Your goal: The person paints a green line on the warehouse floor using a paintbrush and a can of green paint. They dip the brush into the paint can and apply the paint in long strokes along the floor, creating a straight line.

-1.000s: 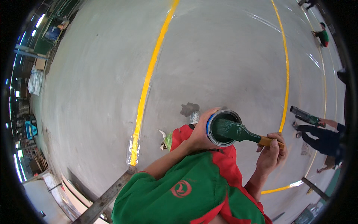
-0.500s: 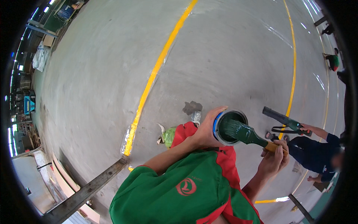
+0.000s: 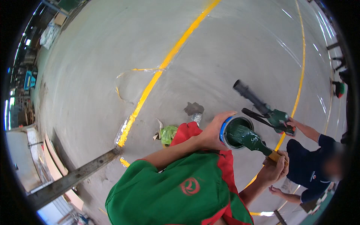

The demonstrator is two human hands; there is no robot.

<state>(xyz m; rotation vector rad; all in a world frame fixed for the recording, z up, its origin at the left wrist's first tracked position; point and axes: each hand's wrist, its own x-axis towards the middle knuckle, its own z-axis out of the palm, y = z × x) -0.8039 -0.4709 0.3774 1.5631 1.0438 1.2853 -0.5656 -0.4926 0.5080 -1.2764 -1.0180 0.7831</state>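
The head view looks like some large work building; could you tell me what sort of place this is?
Probably a factory or warehouse hall: a broad bare concrete floor marked with long yellow lines, stacked materials along the left edge, and a co-worker in work clothes beside the paint can.

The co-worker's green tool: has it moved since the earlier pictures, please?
Yes. The green tool has swung leftward across the right-hand yellow floor line; its dark barrel now reaches beyond it, nearer the paint can.
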